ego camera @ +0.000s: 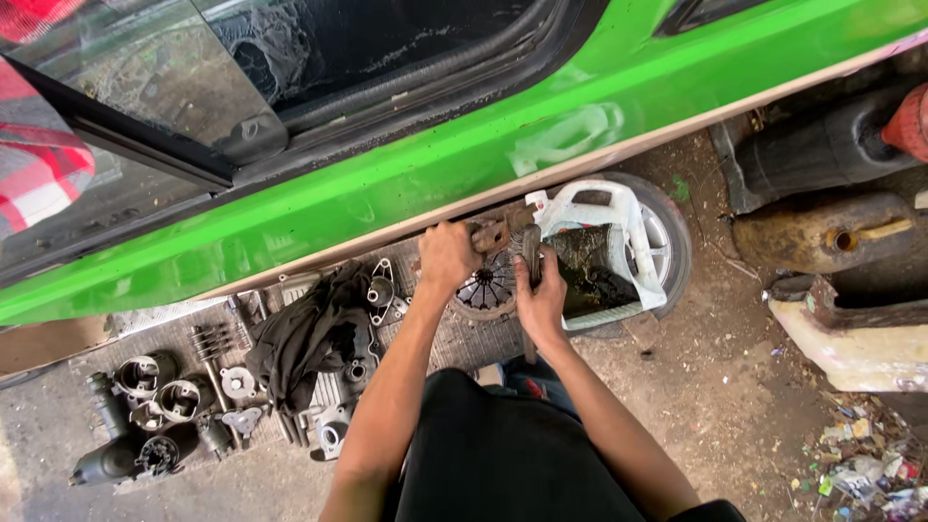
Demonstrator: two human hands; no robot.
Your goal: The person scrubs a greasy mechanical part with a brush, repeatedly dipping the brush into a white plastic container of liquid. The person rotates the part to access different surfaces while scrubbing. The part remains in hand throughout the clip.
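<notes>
My left hand (447, 253) grips a rusty metal part (491, 235) at the top edge of a round clutch plate (486, 288) with radial fingers, which lies on the ground by a green vehicle body (406, 174). My right hand (539, 295) is closed around a dark upright tool (531, 249) held against the right side of the clutch plate. Both forearms reach forward from my lap.
A cut white plastic jug (633, 227) holding dark oily liquid rests on a wheel rim (672, 242) to the right. A black rag (309, 333) and several engine parts, pistons and housings lie left. Dark containers (822, 145) and litter (870, 464) are at right.
</notes>
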